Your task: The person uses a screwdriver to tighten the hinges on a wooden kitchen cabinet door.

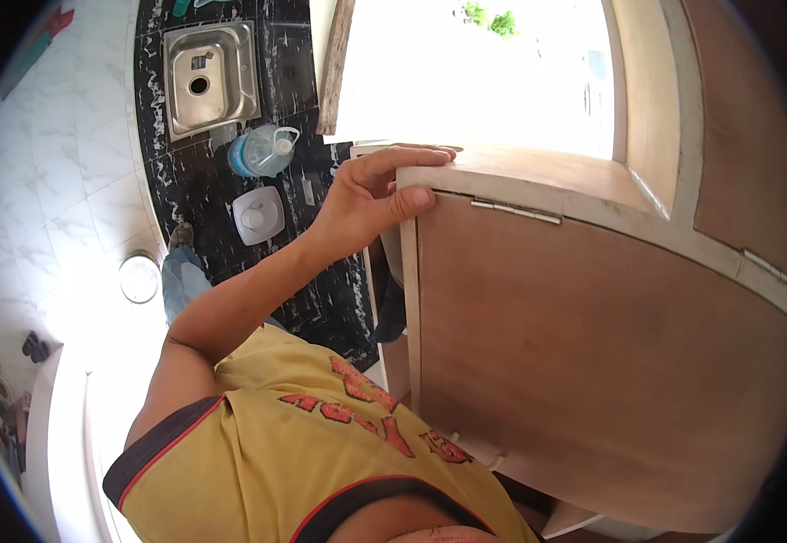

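My left hand (373, 197) grips the top left corner of a wooden cabinet frame (529, 197). Its fingers lie over the upper surface while the thumb presses on the front edge. Just right of the thumb, a metal hinge (515, 212) joins the frame to a brown cabinet door (592, 353). My left forearm reaches up from the shoulder across the yellow shirt. My right hand is nowhere in the picture.
Below on the left, a black marbled counter (203, 181) carries a steel sink (212, 81), a large clear water bottle (265, 150) and a white square container (258, 216). A bright window opening (475, 81) lies beyond the cabinet. A round container (139, 277) stands at left.
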`<state>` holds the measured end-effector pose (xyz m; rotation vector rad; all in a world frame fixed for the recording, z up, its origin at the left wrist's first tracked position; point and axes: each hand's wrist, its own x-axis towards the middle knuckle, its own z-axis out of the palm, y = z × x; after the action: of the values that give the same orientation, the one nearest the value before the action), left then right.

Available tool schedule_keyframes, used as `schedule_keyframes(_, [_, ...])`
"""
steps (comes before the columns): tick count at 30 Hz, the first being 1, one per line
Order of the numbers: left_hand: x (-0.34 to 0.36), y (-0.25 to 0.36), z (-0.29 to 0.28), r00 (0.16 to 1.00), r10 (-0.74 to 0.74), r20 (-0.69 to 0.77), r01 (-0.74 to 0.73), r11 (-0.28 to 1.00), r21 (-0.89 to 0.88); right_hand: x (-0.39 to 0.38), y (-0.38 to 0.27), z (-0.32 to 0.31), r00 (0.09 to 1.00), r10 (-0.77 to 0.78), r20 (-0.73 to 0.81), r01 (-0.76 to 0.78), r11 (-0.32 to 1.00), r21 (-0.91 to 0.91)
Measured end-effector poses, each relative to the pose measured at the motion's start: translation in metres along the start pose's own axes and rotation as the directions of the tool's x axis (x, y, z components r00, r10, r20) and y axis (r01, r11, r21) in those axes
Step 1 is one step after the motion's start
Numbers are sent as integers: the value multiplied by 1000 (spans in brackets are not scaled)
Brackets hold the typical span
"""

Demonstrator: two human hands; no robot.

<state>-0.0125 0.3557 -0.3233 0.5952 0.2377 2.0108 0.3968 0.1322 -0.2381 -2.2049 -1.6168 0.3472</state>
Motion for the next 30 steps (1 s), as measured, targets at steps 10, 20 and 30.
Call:
schedule_keyframes(10, [-12,-3,15,985,-15,-169,32,995,96,24,23,0,980,-190,53,184,977,107])
schedule_keyframes(20, [-73,-12,54,914,398,-81,-192,599,777,68,27,-16,837,-539,91,509,829,233])
schedule_keyframes(30, [-295,-18,156,960,20,280,-265,394,880,78,32,-25,299,-936,187,954,292,-63])
